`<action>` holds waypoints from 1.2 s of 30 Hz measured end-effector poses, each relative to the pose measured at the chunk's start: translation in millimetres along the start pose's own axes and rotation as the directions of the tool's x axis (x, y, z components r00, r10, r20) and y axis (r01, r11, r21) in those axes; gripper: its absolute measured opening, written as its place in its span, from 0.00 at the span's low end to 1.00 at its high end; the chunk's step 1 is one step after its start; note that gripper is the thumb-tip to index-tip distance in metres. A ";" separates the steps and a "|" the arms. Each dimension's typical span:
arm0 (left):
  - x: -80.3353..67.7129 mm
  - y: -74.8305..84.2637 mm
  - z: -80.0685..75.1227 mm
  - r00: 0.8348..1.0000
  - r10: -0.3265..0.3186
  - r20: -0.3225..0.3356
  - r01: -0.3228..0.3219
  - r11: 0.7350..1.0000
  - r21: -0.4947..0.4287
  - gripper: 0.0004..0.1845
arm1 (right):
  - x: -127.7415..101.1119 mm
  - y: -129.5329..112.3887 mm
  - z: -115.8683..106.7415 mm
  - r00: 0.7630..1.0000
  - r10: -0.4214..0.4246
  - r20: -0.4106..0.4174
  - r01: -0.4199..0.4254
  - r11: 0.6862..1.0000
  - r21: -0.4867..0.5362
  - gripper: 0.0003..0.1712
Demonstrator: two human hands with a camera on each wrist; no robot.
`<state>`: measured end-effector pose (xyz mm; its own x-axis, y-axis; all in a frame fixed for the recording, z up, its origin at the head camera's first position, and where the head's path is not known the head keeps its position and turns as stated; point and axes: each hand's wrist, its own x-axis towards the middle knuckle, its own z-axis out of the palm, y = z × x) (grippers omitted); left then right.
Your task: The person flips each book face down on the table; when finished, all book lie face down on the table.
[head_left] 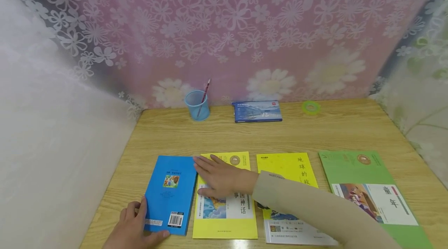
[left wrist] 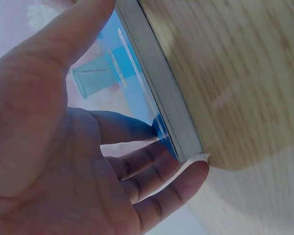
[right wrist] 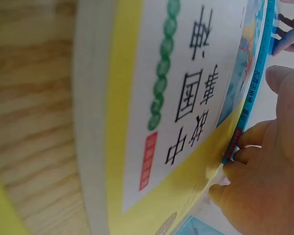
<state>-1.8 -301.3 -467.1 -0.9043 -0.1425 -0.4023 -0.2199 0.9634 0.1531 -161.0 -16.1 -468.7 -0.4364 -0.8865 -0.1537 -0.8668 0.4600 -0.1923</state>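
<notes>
A blue book [head_left: 170,196] lies back cover up, barcode at its lower right. At its lower left corner is my left hand [head_left: 131,225], fingers along the left edge and thumb by the bottom edge. In the left wrist view the fingertips touch the book's page block [left wrist: 169,93]. My right hand [head_left: 220,177] reaches over a yellow book [head_left: 224,233] with a white title band. Its fingers [right wrist: 252,137] extend to the blue book's spine [right wrist: 245,110], touching it in the right wrist view.
Further right lie another yellow book [head_left: 280,163], partly under my right sleeve, and a green book [head_left: 353,169]. Along the back stand a blue mesh pen cup [head_left: 199,113] with a pencil [head_left: 207,88], a blue box [head_left: 257,111] and a green tape roll [head_left: 310,107]. Floral curtain [head_left: 224,46] hangs behind.
</notes>
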 end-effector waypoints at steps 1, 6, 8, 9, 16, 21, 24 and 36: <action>0.0 0.2 0.2 1.000 -0.003 -0.001 0.003 1.000 0.001 0.80 | 1.6 0.1 0.5 1.000 0.004 0.005 -0.004 1.000 -0.009 0.49; 0.9 1.7 0.6 1.000 -0.020 0.000 0.020 1.000 0.008 0.81 | 10.9 0.0 1.5 1.000 0.015 0.023 -0.014 1.000 -0.023 0.49; 1.3 2.3 1.2 1.000 -0.022 -0.002 0.022 1.000 0.009 0.82 | 13.4 0.0 0.7 0.999 0.020 0.027 -0.019 1.000 -0.023 0.48; 1.3 2.2 1.7 1.000 -0.022 -0.004 0.022 1.000 0.007 0.82 | 14.4 -0.2 0.0 0.999 0.023 0.030 -0.022 1.000 -0.022 0.48; 0.0 2.0 2.8 0.999 -0.028 -0.019 0.028 1.000 -0.005 0.82 | 18.9 -0.5 -0.9 0.999 0.024 0.040 -0.023 1.000 -0.005 0.47; 0.8 3.2 2.8 0.999 -0.033 -0.014 0.033 0.999 -0.005 0.82 | 20.9 1.7 3.1 0.999 0.027 0.044 -0.027 1.000 -0.011 0.48; 1.1 3.5 2.6 0.999 -0.035 -0.009 0.035 0.999 -0.005 0.81 | 19.5 4.0 4.0 0.999 0.024 0.043 -0.025 1.000 0.008 0.47; -7.7 5.2 -4.2 0.975 0.142 -0.171 -0.125 0.986 0.106 0.61 | -14.7 27.8 -8.6 0.985 0.167 0.033 -0.170 0.965 0.199 0.45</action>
<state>2.5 -296.2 -459.4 -0.9754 -0.0405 -0.2165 -0.0647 0.9923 0.1056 -180.7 9.3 -463.4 -0.5670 -0.7950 -0.2154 -0.7142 0.6048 -0.3522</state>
